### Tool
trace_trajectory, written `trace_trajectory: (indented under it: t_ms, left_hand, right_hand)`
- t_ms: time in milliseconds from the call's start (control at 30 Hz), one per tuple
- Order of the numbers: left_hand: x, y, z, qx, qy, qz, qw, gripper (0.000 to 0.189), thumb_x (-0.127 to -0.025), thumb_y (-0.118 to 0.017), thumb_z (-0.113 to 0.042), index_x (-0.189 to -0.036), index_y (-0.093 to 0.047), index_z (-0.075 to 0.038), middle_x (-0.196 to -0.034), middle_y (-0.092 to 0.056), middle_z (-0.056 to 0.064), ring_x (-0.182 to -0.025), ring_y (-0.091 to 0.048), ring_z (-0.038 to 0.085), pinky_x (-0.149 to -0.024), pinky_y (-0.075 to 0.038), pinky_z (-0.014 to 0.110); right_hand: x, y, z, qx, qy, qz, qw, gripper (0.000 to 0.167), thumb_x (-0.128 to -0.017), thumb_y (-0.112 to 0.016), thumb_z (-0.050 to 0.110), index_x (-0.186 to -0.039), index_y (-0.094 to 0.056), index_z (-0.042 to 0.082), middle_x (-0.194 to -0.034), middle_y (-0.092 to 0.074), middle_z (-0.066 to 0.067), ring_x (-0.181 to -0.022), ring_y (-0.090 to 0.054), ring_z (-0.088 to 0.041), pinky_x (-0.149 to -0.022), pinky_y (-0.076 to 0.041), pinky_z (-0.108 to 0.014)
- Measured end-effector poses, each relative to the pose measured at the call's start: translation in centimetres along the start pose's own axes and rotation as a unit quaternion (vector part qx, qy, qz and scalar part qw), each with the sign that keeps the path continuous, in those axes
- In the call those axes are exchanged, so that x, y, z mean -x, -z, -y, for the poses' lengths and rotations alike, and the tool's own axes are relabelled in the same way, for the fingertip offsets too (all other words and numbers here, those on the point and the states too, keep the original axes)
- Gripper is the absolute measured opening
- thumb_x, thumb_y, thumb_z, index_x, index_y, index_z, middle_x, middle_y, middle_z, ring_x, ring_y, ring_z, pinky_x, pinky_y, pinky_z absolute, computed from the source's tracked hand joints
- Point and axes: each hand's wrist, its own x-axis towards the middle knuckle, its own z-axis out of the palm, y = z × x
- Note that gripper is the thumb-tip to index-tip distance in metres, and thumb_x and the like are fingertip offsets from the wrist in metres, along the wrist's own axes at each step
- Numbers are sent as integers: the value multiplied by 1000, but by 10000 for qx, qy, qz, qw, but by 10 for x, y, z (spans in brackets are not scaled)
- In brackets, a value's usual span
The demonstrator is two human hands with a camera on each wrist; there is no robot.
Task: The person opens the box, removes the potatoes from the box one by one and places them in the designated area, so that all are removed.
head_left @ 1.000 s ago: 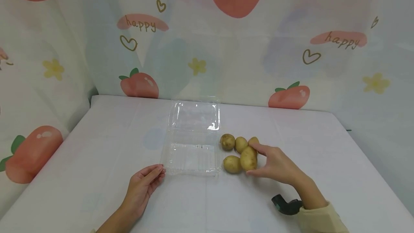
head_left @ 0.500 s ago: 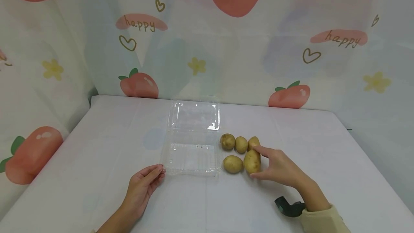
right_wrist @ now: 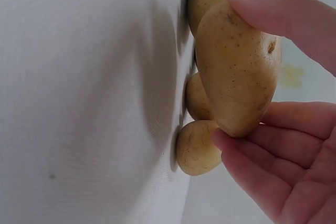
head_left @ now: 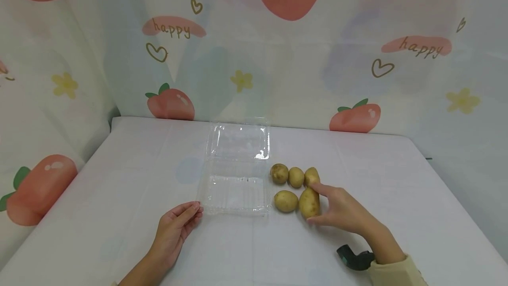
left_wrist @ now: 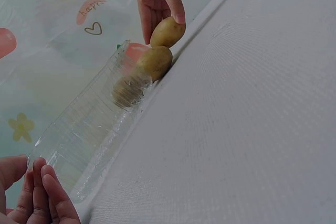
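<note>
At the front right of the potato group, my right hand [head_left: 345, 211] pinches a long potato [head_left: 309, 203] by its two ends, thumb at one end and fingers at the other. The right wrist view shows that potato [right_wrist: 236, 69] close up, with other potatoes behind it. A rounder potato [head_left: 285, 201] lies just left of it, and a row of three sits behind, the rightmost potato [head_left: 311, 176] close to my fingertips. My left hand [head_left: 176, 228] pinches the near left corner of a clear plastic clamshell container [head_left: 237, 195], whose lid [head_left: 240, 141] lies folded back.
A dark curved object [head_left: 354, 258] is partly hidden by my right wrist, near the light sleeve [head_left: 398, 272]. The white-covered table [head_left: 131, 189] meets a printed fabric backdrop [head_left: 278, 69] at the back and left.
My right hand has shifted the long potato slightly right and toward me, off the rounder potato it overlapped before. My left hand stays on the container corner.
</note>
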Motion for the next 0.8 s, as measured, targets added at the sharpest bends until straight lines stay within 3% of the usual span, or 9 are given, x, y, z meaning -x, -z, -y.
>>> trace_trajectory:
  t_ms: [567,800]
  left_hand:
    - [0,0,-1,83,17,-39,10000,14,-85,-63,-3,-97,-62,3,-91,-64,9,-84,-62,17,-79,-51,26]
    - [0,0,0,42,0,-21,10000,18,-85,-63,-3,-100,-60,6,-90,-64,9,-83,-62,17,-79,-51,26]
  right_hand:
    - [0,-4,0,100,-120,228,9996,73,-64,-84,30,-119,-54,-8,-113,-60,-14,-105,-55,-28,-86,-46,-45]
    - [-1,-5,-3,-175,-594,398,9973,79,-64,-83,36,-122,-52,-7,-118,-57,-17,-104,-56,-32,-85,-47,-45]
